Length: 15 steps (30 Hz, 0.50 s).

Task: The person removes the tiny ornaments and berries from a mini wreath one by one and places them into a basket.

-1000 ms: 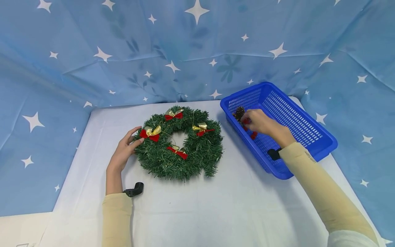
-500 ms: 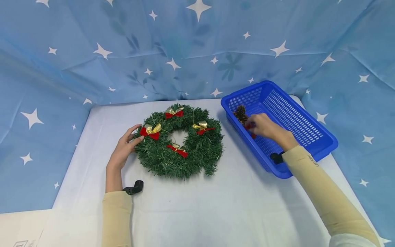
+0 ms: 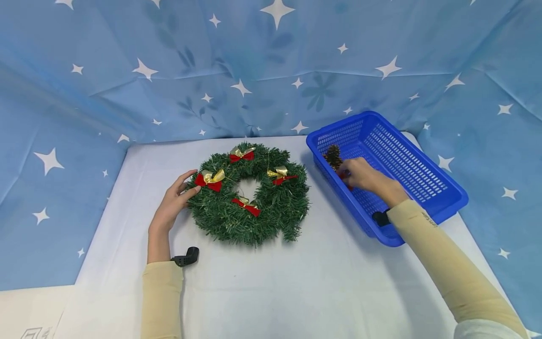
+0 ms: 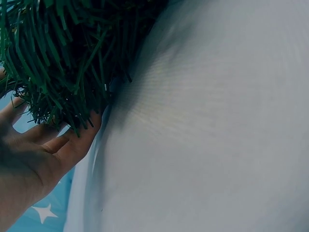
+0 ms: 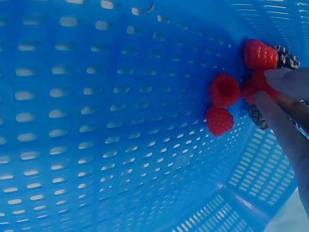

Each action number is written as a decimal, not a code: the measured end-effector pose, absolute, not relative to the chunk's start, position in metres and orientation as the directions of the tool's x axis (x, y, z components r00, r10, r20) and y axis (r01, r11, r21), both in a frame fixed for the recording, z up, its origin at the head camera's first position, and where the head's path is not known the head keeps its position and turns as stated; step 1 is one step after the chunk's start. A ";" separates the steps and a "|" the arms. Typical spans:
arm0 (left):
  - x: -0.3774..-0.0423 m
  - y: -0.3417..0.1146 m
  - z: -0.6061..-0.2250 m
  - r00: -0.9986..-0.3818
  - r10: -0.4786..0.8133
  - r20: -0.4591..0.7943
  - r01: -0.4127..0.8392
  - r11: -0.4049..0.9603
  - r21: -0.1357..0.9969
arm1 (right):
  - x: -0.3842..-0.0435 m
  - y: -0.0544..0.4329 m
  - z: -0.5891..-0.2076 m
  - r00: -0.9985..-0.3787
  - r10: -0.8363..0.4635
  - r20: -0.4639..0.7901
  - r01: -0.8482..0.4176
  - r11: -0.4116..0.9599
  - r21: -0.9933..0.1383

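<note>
A green artificial wreath (image 3: 250, 228) with several red-and-gold bows (image 3: 210, 181) lies on the white-covered table. My left hand (image 3: 171, 202) grips its left edge, thumb on top beside a bow; in the left wrist view, fingers (image 4: 79, 140) curl under the greenery. My right hand (image 3: 362, 175) reaches into the blue basket (image 3: 362, 219). There, in the right wrist view, thumb and finger pinch a red artificial raspberry (image 5: 264, 83). Other raspberries (image 5: 225, 90) lie beside it, near pine cones (image 5: 257, 116) partly hidden by the hand.
The basket has high slotted walls and stands at the table's back right. A blue star-printed cloth (image 3: 271, 94) hangs behind and along the sides. White tablecloth (image 3: 288, 282) spreads in front of the wreath and between it and the basket.
My right hand has shifted slightly right and lower within the basket, showing more of the pine cone. The left hand stays at the wreath's edge.
</note>
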<state>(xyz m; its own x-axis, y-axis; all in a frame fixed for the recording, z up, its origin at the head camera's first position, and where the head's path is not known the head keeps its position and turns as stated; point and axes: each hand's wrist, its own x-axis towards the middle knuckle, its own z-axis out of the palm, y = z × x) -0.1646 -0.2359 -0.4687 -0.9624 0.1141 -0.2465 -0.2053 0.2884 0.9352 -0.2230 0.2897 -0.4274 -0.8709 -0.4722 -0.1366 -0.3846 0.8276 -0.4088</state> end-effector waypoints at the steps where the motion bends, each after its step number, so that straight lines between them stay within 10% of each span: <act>1: -0.164 -0.234 -0.465 -0.961 0.116 -0.249 -0.207 0.291 0.934 | -0.223 0.290 -0.427 -0.871 -0.471 -0.138 -0.383 0.828 -0.411; 15: -0.167 -0.233 -0.464 -0.978 0.123 -0.170 -0.091 0.480 0.872 | -0.213 0.293 -0.409 -0.881 -0.467 -0.073 -0.405 0.826 -0.393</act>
